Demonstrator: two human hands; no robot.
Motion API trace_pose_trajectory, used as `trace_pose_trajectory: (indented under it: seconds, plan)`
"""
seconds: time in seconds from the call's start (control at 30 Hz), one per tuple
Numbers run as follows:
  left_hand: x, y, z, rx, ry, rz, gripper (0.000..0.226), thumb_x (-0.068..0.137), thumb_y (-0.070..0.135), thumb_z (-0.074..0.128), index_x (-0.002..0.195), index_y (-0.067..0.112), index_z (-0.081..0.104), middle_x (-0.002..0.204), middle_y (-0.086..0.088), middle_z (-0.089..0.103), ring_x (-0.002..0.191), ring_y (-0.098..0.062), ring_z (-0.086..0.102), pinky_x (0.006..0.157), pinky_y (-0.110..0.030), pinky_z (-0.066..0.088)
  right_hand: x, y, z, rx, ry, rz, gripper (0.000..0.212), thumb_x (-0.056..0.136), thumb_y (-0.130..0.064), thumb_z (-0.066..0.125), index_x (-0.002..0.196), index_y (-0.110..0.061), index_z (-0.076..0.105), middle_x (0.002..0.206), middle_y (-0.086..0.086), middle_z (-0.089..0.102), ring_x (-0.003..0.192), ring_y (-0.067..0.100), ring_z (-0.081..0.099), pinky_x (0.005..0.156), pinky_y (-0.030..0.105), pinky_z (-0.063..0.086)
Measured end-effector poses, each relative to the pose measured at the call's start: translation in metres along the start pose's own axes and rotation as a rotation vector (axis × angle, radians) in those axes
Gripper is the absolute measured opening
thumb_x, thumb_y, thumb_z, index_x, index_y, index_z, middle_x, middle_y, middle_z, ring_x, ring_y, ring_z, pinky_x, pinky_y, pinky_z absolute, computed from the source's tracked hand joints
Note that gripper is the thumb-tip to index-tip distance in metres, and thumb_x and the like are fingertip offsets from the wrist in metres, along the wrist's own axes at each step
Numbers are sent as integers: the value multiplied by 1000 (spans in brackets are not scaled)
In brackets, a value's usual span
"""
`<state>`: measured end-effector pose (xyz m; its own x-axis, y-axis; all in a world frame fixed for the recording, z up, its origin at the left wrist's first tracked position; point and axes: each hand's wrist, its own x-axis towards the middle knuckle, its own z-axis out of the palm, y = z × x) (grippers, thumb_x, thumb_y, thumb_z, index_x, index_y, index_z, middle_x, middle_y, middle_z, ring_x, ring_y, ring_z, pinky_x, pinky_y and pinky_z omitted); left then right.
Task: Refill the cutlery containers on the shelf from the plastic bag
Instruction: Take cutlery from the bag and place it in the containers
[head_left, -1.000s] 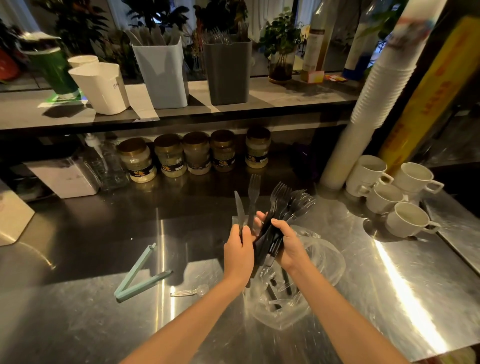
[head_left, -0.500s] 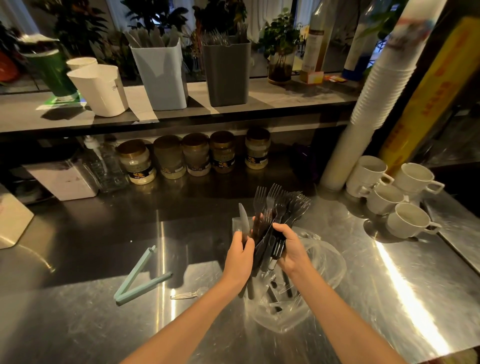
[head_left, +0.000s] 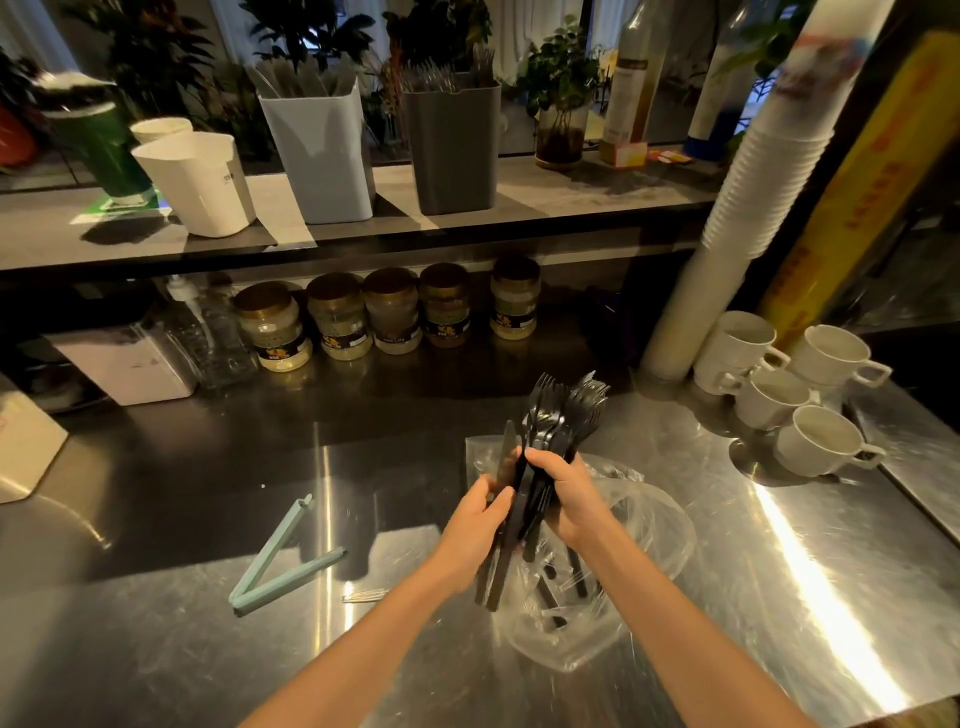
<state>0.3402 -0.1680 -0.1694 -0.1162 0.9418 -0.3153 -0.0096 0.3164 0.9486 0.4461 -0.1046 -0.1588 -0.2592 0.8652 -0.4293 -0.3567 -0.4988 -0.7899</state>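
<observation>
Both hands hold black plastic cutlery upright above a clear plastic bag (head_left: 654, 525) on the steel counter. My right hand (head_left: 566, 493) grips a bundle of black forks (head_left: 563, 415), tines up. My left hand (head_left: 480, 525) holds a black knife (head_left: 505, 457) and other black handles pressed against that bundle. More black cutlery lies inside the bag. On the shelf above stand a white container (head_left: 200, 182), a light grey container (head_left: 319, 156) with pale cutlery, and a dark grey container (head_left: 452, 145) with dark forks.
A mint-green bag clip (head_left: 275, 564) lies open on the counter to the left. Several jars (head_left: 389, 312) line the space under the shelf. White mugs (head_left: 810, 405) and a tall stack of paper cups (head_left: 753, 171) stand at the right. A white box (head_left: 124, 364) sits at left.
The forks in my left hand have been gathered into the right hand's bundle. The separate tall fork is no longer raised; the knife stays by my left hand.
</observation>
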Motion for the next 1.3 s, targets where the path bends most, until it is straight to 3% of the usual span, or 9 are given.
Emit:
trace_pose_trajectory:
  seconds: [0.13,0.23,0.37,0.57,0.67,0.73,1.0,1.13,1.3]
  plan:
    - [3,-12,-2,182,155,32,25,102,24,38,90,21,60,93,-8,68,88,-24,66,84,-47,55,0,-2,11,-316,167,-155,39,85,-3,61,120,-13,49,97,6,62,87,21,62,82,35,54]
    - [6,-7,-6,6,380,18,26,101,18,37,79,11,50,75,-11,58,61,-19,55,59,-35,54,-8,-12,14,-518,192,-280,47,89,-3,54,133,-13,39,94,-1,58,73,11,59,70,24,51]
    - [12,25,-8,-281,214,29,22,95,34,52,87,13,50,72,1,47,48,-4,33,43,-18,28,-14,-15,13,-925,172,-355,55,93,-10,52,141,-11,26,103,3,59,96,25,62,72,26,48]
    - [32,50,4,22,88,-12,76,66,58,75,123,17,45,108,-2,63,102,-21,61,89,-43,50,-14,-4,23,-1248,193,-324,35,95,-30,49,123,-12,40,101,4,64,93,22,61,78,34,49]
    - [40,54,5,-181,194,4,39,76,30,78,106,13,59,88,1,66,84,-14,66,60,-17,52,-16,-5,26,-1429,178,-417,43,95,-25,50,131,-7,32,109,8,61,96,23,62,76,31,49]
    - [44,55,3,-193,192,23,22,79,20,76,96,17,62,86,2,67,81,-12,65,58,-16,50,-14,-6,26,-1454,150,-424,61,92,-24,56,137,-6,20,117,8,59,100,23,61,78,30,48]
    - [51,58,-10,-178,167,16,10,84,15,68,91,20,66,92,-1,70,90,-19,66,77,-32,53,-7,-28,11,-667,-149,-20,83,77,-17,76,135,-14,17,108,0,54,95,14,61,79,30,54]
    - [50,60,-15,-196,77,3,6,87,14,64,92,17,67,89,-2,71,86,-18,67,69,-27,52,-7,-29,5,-357,-242,206,48,84,-14,67,125,-12,43,100,9,65,87,21,67,68,33,55]
    - [46,61,-22,-99,-75,-22,13,92,16,58,103,17,64,102,-2,68,103,-22,62,90,-39,47,-3,-19,-2,-90,-301,354,56,73,-15,70,127,-7,55,117,20,64,103,34,64,94,52,48]
